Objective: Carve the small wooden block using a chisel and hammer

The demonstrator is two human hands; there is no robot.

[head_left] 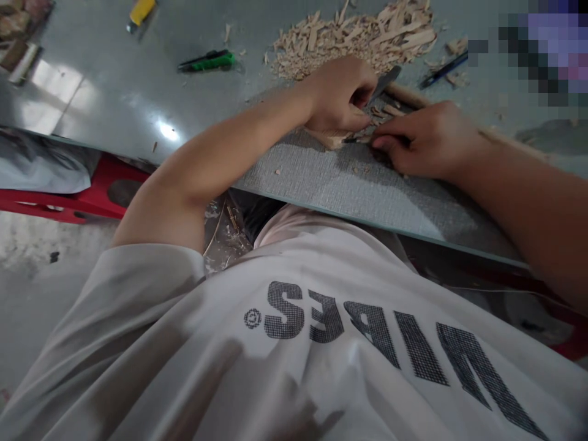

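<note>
My left hand (342,92) is closed around a pale piece of wood (331,139), whose cut end shows below the fingers. Close beside it, my right hand (429,141) pinches a thin, dark-bladed carving knife (356,140); the tip touches or nearly touches the wood, and the handle is hidden in the fingers. Loose wood chips (379,113) lie between the two hands. Just beyond them are a flat dark grey blade (386,81) and a wooden stick (407,95); I cannot tell whether these two are joined.
A heap of wood shavings (353,40) lies beyond my hands on the glass-topped table (257,92). A green utility knife (209,61) and a yellow-handled tool (140,13) rest to the left, a blue pen (443,68) to the right. A red stool (108,190) stands below the table edge.
</note>
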